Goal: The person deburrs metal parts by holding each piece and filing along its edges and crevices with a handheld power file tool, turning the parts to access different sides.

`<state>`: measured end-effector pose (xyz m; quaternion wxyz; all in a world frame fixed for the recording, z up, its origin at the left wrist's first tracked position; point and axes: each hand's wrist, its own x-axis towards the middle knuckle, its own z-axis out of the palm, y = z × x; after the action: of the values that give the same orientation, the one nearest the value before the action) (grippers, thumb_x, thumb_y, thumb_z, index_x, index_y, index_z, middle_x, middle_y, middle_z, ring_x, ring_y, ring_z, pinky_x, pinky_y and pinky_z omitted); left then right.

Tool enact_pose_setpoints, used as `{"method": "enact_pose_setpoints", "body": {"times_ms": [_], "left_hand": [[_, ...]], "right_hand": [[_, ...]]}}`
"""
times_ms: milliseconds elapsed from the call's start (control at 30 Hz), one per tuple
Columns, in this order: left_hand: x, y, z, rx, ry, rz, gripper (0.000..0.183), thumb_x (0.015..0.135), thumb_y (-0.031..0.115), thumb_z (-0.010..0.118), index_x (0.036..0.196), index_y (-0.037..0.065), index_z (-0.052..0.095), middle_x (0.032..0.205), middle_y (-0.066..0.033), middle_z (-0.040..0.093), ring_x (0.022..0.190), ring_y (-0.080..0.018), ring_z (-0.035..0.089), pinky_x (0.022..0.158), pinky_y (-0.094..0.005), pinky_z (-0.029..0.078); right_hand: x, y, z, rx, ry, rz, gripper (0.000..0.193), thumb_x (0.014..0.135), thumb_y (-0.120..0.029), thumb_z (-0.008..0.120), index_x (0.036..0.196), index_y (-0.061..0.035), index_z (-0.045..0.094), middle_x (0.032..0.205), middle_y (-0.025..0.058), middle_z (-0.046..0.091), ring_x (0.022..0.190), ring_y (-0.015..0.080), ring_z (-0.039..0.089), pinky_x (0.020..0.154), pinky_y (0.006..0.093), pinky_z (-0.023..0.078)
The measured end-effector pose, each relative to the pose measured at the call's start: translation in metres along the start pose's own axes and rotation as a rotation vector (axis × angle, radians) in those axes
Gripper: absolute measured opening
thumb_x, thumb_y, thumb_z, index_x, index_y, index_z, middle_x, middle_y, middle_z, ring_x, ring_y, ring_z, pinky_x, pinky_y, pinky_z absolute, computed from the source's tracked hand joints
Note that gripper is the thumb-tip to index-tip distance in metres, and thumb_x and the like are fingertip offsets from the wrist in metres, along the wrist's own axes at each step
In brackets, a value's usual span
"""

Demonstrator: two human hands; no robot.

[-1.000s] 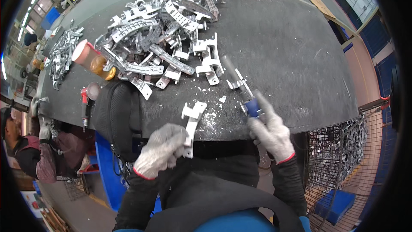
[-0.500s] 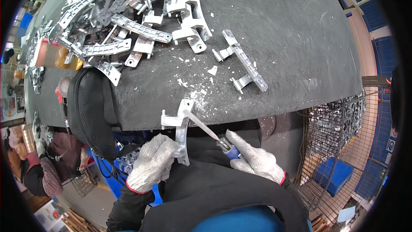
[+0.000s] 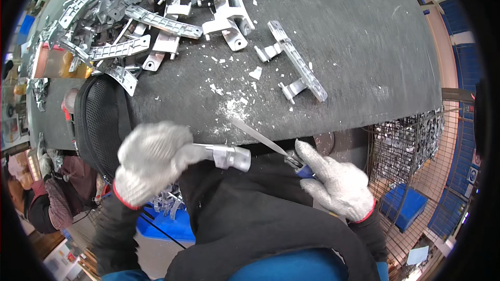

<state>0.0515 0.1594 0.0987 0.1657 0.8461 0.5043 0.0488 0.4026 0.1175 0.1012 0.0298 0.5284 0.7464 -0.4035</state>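
Fingers blurred: left hand (image 3: 151, 161) hides bracket (image 3: 229, 156); right hand (image 3: 336, 182) covers file (image 3: 260, 138) handle.

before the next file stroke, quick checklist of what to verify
1. Left hand grips the metal bracket: ok.
2. Right hand holds the file by its blue handle: ok.
3. File tip on the bracket: cannot tell, the picture is blurred.
4. Both hands gloved: ok.
5. Bracket braced on the table edge: not ok, it hangs in the air below it.
6. Loose bracket lying apart from the work: ok.
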Motion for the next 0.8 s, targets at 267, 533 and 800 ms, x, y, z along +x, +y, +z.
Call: {"method": "enact_pose_setpoints", "body": {"times_ms": [267,533,800], "left_hand": [[0.07,0.001,-0.005,0.046,0.057,0.13,0.018,0.09,0.021,0.072,0.08,0.006,0.074,0.068,-0.0093,0.066,0.067,-0.0282,0.066,0.066,-0.0395,0.05],[0.068,-0.017,0.02,0.093,0.177,0.181,0.012,0.09,0.015,0.071,0.096,0.007,0.077,0.08,-0.0075,0.073,0.071,-0.026,0.069,0.067,-0.0365,0.052],[0.069,-0.017,0.021,0.081,0.221,0.114,0.013,0.089,0.015,0.074,0.095,0.004,0.078,0.079,-0.0089,0.073,0.069,-0.0272,0.07,0.067,-0.0369,0.053]], "right_hand": [[-0.019,-0.014,-0.037,-0.134,-0.092,0.14,0.07,0.086,-0.031,0.076,0.151,-0.0201,0.052,0.08,0.0124,0.069,0.069,0.0345,0.071,0.063,0.0449,0.057],[-0.002,-0.015,-0.055,-0.144,-0.252,0.196,0.068,0.087,-0.042,0.074,0.15,-0.0311,0.052,0.077,0.0146,0.069,0.067,0.0353,0.071,0.061,0.0455,0.058],[0.007,-0.02,-0.063,-0.238,-0.244,0.14,0.07,0.086,-0.04,0.077,0.15,-0.0397,0.05,0.07,0.0099,0.066,0.059,0.0293,0.07,0.054,0.0415,0.057]]}}
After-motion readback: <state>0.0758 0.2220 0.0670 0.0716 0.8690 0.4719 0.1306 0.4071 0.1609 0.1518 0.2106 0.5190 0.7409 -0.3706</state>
